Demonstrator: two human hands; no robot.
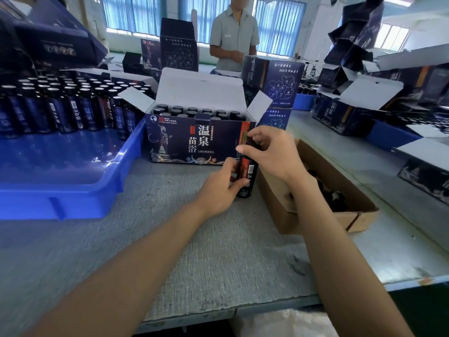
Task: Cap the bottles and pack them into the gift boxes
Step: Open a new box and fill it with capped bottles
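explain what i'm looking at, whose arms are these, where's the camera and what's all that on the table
There is no machine here. A person works with bare hands, and the one picture comes from a camera worn on their head, looking forward and down. So both arms are the wearer's own.

The left hand grips the body of a dark bottle standing on the grey table. The right hand pinches its top, probably fitting a cap, though the fingers hide it.

Behind them is an open gift box filled with capped bottles. On the left, a blue tray holds more bottles. On the right, a cardboard box holds small dark pieces, likely caps. Another person stands opposite.
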